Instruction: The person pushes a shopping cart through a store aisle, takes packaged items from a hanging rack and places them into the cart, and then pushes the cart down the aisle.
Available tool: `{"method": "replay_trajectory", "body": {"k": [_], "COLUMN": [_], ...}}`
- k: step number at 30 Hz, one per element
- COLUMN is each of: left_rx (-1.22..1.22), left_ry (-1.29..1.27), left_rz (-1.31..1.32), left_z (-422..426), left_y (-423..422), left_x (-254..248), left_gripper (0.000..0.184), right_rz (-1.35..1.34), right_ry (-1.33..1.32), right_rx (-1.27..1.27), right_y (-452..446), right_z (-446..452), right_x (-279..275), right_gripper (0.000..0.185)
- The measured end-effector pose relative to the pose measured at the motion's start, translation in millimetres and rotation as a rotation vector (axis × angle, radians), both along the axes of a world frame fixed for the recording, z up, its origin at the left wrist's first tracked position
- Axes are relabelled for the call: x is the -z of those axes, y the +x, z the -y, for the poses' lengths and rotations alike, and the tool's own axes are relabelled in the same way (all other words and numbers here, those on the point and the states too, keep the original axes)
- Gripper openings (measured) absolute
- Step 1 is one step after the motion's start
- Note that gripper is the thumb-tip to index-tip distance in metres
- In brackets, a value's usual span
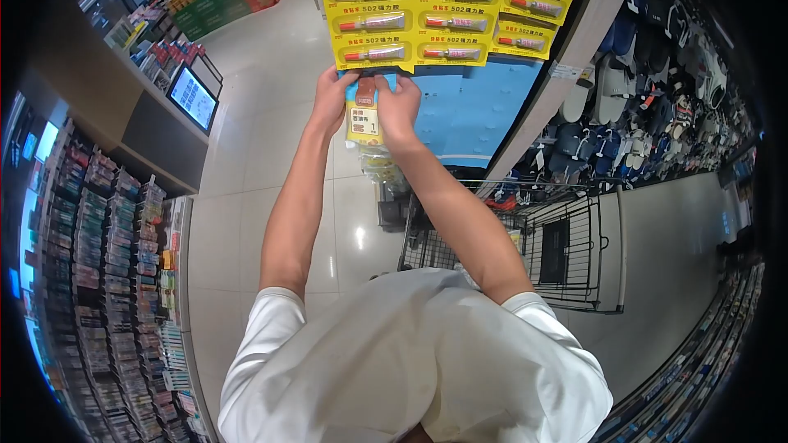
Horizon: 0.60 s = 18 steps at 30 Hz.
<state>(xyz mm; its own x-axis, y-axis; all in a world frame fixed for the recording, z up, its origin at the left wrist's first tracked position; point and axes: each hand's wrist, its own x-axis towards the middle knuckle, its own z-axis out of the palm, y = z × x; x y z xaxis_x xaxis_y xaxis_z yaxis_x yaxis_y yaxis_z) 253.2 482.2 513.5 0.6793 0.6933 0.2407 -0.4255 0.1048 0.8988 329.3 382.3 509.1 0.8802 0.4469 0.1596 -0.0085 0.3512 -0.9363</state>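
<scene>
Both of my arms reach forward to a small yellow, blue and brown package [364, 119] with a white label, just below a yellow card of glue tubes [451, 8]. My left hand [330, 98] is closed on the package's upper left side, its thumb near the top edge. On the upper right side my right hand [397, 105] grips the same package, thumb on its front. More packages [379, 166] hang beneath and behind it. The fingertips behind the package are hidden.
A wire shopping cart [558, 250] stands at the right, below my right arm. Beyond it, slippers [611, 86] hang on a wall rack. Shelves of small goods [115, 254] line the left, near a lit screen [194, 98]. Red and green boxes [222, 0] are stacked farther back.
</scene>
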Motion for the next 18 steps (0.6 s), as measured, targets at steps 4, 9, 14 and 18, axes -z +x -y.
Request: {"method": "replay_trajectory", "body": {"k": [4,9,14,18], "left_rx": [0.019,0.063,0.123,0.075], "left_ry": [-0.039,-0.081,-0.111,-0.069], "left_rz": [0.010,0.043,0.079,0.045], "left_z": [7.5,1.8,-4.1,-4.8], "left_y": [-3.4,-6.5,-7.3,-2.7], "left_x": [-5.7,-3.3,-3.8,-2.3], "left_gripper": [0.026,0.024,0.026,0.026], "right_rz": [-0.013,-0.243,-0.467,-0.461], "right_ry": [0.002,0.065,0.108,0.143], "right_rx": [-0.053,-0.208,-0.273,-0.328], "right_y": [-3.2,-8.2,-3.0,2.2], "right_z": [-0.8,3.4,-1.8,-0.1], "right_x": [6.1,-3.8,-6.0,-1.5], "right_gripper": [0.025,0.024,0.022,0.022]}}
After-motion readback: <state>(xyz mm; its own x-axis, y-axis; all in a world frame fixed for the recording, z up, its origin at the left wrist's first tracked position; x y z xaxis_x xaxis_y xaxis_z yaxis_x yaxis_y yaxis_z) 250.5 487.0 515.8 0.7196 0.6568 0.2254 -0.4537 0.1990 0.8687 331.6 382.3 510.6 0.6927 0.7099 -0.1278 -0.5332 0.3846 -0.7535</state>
